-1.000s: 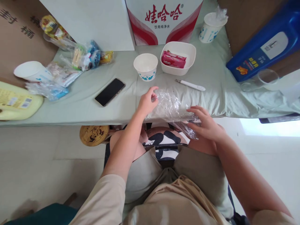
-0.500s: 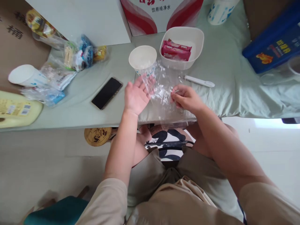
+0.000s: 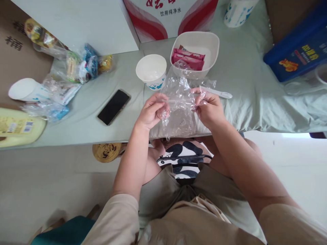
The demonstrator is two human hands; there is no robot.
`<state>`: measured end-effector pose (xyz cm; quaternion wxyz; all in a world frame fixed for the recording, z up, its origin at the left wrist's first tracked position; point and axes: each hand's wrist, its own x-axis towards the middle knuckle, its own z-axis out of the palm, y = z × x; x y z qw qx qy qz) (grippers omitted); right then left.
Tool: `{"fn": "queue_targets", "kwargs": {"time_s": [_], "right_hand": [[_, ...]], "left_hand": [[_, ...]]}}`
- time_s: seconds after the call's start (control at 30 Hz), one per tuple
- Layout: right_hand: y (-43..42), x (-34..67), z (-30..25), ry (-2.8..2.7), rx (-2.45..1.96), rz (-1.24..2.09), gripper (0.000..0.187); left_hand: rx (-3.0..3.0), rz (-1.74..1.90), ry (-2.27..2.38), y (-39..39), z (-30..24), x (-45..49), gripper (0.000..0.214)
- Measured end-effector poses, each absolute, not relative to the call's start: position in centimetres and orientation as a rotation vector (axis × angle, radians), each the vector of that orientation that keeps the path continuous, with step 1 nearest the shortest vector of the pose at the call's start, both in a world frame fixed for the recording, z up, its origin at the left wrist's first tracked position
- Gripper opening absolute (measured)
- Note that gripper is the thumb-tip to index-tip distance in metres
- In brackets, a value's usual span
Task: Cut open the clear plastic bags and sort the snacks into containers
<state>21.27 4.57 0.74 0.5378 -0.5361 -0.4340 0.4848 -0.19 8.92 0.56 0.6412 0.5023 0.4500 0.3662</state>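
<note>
A clear plastic bag [image 3: 181, 98] is stretched between my two hands above the table's front edge. My left hand [image 3: 154, 110] pinches its left side, fingers curled inward. On the other side, my right hand [image 3: 208, 106] grips the film between thumb and fingers. Just beyond the bag stands a white paper cup [image 3: 151, 73] with a blue-green leaf print. A white plastic tub [image 3: 211, 51] holding pink-red snack packets [image 3: 189, 61] is behind it, partly seen through the film. A white-handled tool [image 3: 221, 93] lies beside my right hand, its far end hidden under the plastic.
A black phone [image 3: 114, 107] lies left of my hands. Wrapped snacks [image 3: 88, 64], a tipped paper cup [image 3: 27, 90] and a yellow jug [image 3: 21, 126] occupy the left. Another cup [image 3: 238, 13] and a blue package [image 3: 298, 44] are at right; a water carton [image 3: 170, 20] stands behind.
My left hand has gone from open, palm up, to pinching the bag. My right hand has shifted slightly right, and the bag is now spread between both hands.
</note>
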Motion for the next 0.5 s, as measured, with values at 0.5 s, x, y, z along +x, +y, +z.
{"fn": "queue_targets", "kwargs": {"time_s": [0.5], "right_hand": [[4.8,22.8,0.1,-1.019,-1.344,1.154,0.035]], "left_hand": [[1.357,1.038,1.099,9.4,-1.7,0.4,0.021]]}}
